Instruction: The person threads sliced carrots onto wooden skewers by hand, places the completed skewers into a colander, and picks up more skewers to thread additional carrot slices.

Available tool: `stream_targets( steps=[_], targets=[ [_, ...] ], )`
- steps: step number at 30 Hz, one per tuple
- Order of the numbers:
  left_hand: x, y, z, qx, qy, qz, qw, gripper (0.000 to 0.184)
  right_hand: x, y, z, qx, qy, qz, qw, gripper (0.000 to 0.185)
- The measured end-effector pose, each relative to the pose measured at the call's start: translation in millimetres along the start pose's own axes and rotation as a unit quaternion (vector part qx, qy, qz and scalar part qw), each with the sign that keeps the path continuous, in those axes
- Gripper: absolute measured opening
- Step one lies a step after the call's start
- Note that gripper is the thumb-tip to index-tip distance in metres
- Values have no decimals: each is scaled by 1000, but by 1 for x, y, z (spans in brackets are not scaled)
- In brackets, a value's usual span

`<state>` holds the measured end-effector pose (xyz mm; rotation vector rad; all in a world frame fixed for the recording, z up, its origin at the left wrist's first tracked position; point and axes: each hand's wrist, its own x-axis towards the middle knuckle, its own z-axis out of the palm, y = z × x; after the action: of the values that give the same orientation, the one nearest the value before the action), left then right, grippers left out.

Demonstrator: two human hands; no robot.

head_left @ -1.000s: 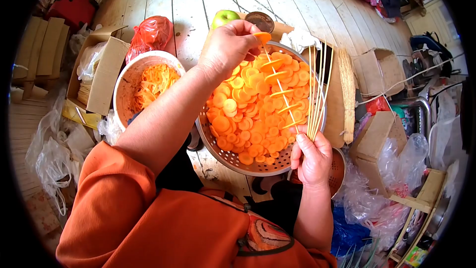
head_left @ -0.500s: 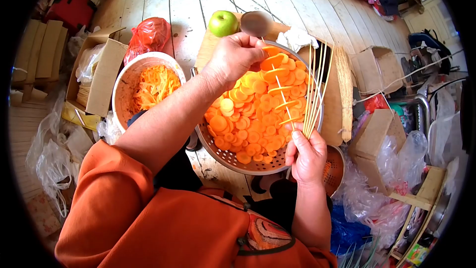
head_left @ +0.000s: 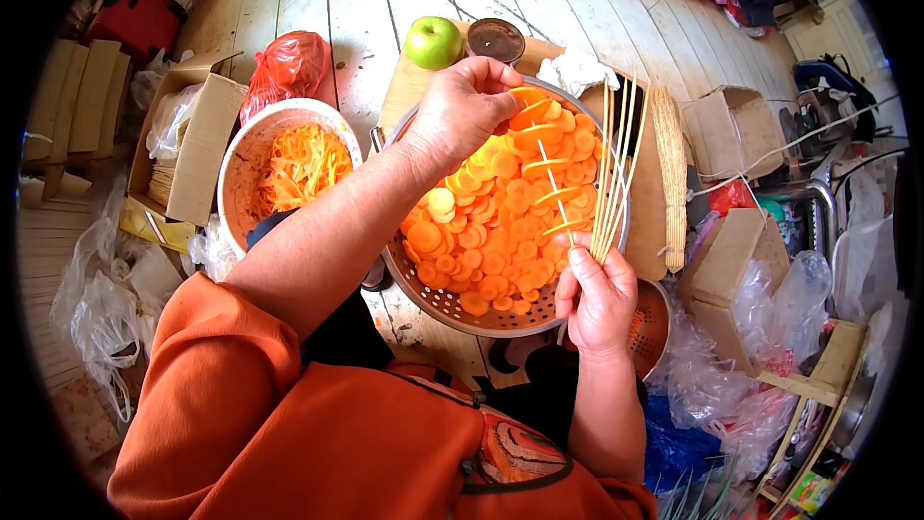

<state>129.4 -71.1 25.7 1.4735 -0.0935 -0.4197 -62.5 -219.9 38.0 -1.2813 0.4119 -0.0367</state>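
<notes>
A colander (head_left: 510, 325) full of round carrot slices (head_left: 481, 241) stands in front of me. Over it slants a thin skewer (head_left: 551, 173) threaded with several carrot slices, spaced apart. At its upper end, my left hand (head_left: 469, 106) pinches an orange carrot slice (head_left: 529, 98) against the skewer; the fingertips are partly hidden. My right hand (head_left: 599, 300) grips the skewer's lower end between thumb and finger. A loose bundle of bare wooden skewers (head_left: 613, 173) also fans upward from that hand.
Left of the colander, a white bucket (head_left: 236, 169) holds shredded carrot, near a red plastic bag (head_left: 287, 75). A green apple (head_left: 433, 43) and a dark bowl (head_left: 496, 41) sit behind. A bound stick bundle (head_left: 668, 173) lies right; below, a smaller colander (head_left: 654, 327).
My left hand has lifted slightly at the skewer's upper end, and the slices near it look more bunched. My right hand keeps its grip, almost in the same place.
</notes>
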Motion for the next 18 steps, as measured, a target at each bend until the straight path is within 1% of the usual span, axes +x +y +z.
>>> stream_targets(
  steps=[2, 3, 4, 5, 6, 8, 9, 11, 12, 14, 15, 17, 18],
  targets=[
    [0, 0, 0, 24, 9, 49, 998, 10, 1, 1, -2, 5, -3, 1, 1000, 16],
    [-1, 1, -1, 24, 9, 48, 999, 10, 2, 2, -2, 18, 20, -6, 1000, 16],
    [-1, 1, -2, 84, 17, 76, 993, 9, 2, 3, -2, 31, 44, -12, 998, 16],
    [-2, 1, -4, 144, 25, 103, 984, 8, 2, 1, 0, 29, 46, -13, 998, 16],
    [-3, 3, -4, 144, 25, 103, 984, 8, 2, 1, 0, 29, 46, -13, 998, 16],
    [-5, 5, -4, 171, -15, 83, 982, 8, 1, 1, -1, 38, 20, -8, 999, 16],
    [-5, 1, -3, 171, -16, 84, 982, 8, 1, 1, -1, 38, 21, -9, 999, 16],
    [-5, -9, -2, 132, -22, 107, 985, 15, 2, 1, 0, 30, 21, -9, 999, 16],
    [-6, -9, -1, 132, -22, 107, 985, 15, 2, 1, 1, 30, 21, -10, 999, 16],
    [-7, -9, -1, 200, -29, 135, 970, 21, 1, 0, 1, 24, 21, -5, 999, 16],
    [-9, -7, -1, 200, -29, 135, 970, 21, 1, 0, 1, 24, 21, -5, 999, 16],
    [-11, -1, -1, 266, -13, 131, 955, 22, 1, 1, 1, 17, 13, -6, 1000, 16],
    [-12, 1, -1, 266, -13, 131, 955, 22, 1, 1, 1, 17, 13, -6, 1000, 16]
  ],
)
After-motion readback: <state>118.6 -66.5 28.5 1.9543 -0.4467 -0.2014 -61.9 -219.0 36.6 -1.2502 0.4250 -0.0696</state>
